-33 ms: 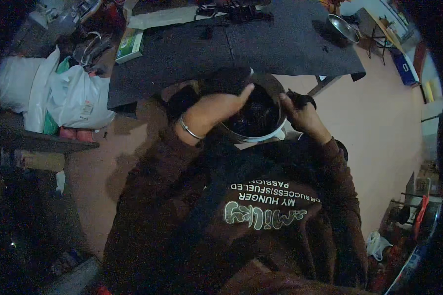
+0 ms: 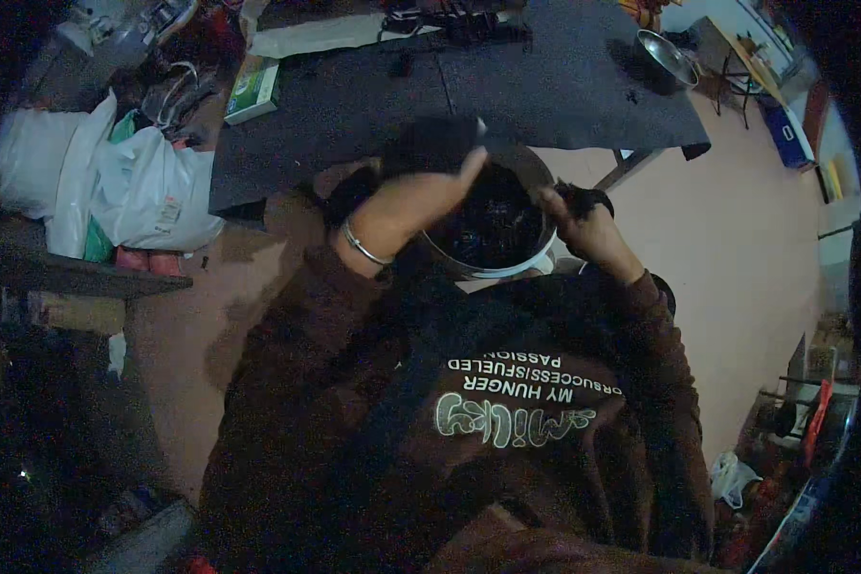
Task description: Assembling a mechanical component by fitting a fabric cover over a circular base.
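Observation:
A round pot or bucket [image 2: 493,271] with a pale metallic rim stands at my lap, near the dark table's front edge. Its inside is dark, and black contents [image 2: 497,215] show there without clear detail. My left hand [image 2: 416,203], with a silver bangle at the wrist, is over the left side of the rim. Its fingers are closed at a black object [image 2: 430,151] with a small pale tip, blurred by motion; the kind is unclear. My right hand [image 2: 598,234] is at the right rim, thumb up, its fingers curled round a ragged dark bunch [image 2: 584,198] I cannot make out.
The dark-covered table [image 2: 354,115] holds a green and white box [image 2: 253,93] at its left and a shiny metal bowl or lid [image 2: 668,57] at its far right. White plastic bags [image 2: 158,187] crowd a shelf on the left. A blue box [image 2: 786,134] lies on the floor at right.
My left hand has shifted slightly left, along with the black object, uncovering more of the pot's inside. My right hand has barely moved.

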{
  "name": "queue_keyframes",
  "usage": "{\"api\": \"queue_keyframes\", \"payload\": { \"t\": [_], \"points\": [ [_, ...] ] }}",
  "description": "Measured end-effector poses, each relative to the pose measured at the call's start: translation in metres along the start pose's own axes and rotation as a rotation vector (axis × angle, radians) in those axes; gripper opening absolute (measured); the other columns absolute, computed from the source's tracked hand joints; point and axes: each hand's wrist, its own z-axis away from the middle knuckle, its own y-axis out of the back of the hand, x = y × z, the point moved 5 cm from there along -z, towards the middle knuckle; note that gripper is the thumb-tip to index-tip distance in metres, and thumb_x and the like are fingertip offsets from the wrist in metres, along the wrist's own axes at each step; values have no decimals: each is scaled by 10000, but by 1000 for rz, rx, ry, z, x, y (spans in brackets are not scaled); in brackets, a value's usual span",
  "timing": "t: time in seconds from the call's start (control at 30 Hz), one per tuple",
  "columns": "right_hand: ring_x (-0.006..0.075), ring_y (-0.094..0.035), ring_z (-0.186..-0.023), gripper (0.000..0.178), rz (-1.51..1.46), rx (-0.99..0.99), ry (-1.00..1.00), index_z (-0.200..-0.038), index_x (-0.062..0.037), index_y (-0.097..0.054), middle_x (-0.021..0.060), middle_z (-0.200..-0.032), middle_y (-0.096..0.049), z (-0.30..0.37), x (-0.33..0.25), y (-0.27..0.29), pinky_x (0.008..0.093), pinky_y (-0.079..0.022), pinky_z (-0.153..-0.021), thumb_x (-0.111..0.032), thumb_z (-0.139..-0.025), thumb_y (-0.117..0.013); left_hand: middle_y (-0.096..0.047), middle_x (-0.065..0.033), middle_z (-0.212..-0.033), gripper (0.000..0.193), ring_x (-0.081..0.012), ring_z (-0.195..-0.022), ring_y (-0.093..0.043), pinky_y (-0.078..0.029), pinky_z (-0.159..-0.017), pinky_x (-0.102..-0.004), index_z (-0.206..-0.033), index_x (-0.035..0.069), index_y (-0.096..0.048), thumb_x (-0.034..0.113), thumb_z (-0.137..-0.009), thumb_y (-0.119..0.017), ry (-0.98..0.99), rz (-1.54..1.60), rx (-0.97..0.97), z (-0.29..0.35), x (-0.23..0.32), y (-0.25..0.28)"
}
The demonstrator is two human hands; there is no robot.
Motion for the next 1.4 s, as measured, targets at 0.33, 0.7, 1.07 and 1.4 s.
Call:
{"api": "queue_keyframes", "payload": {
  "t": [0.33,0.7,1.07,1.4],
  "points": [
    [208,-547,-666,253,-87,-13,364,-916,-14,-538,149,-773,-573,9,-38,-9,304,-435,-593,-230,-789,-502,-557,-188,-780,369,-306,-710,-544,-435,-631,-372,-795,-15,-560,278,-827,-337,280,-196,-75,-78,-76,39],
    [255,-564,-730,324,270,111,842,-986,-85,-514,105,-858,-569,22,-95,-1,316,-448,-628,-100,-670,-582,-570,-171,-761,419,-272,-703,-565,-443,-651,-346,-949,15,-523,373,-827,-342,146,-57,-36,3,16,37],
    [255,-430,-964,389,171,-41,626,-1011,-78,-492,94,-1023,-484,33,-77,-12,366,-320,-837,-191,-659,-611,-574,-136,-877,440,-252,-819,-545,-392,-780,-330,-920,9,-541,412,-786,-427,269,438,-107,12,35,24],
    [89,-492,-587,178,-312,112,518,-842,-25,-556,23,-666,-544,36,-79,-3,222,-409,-536,-189,-779,-526,-577,-106,-862,262,-211,-814,-552,-422,-746,-293,-969,58,-549,242,-790,-496,45,846,-10,19,40,11]
  ]
}}
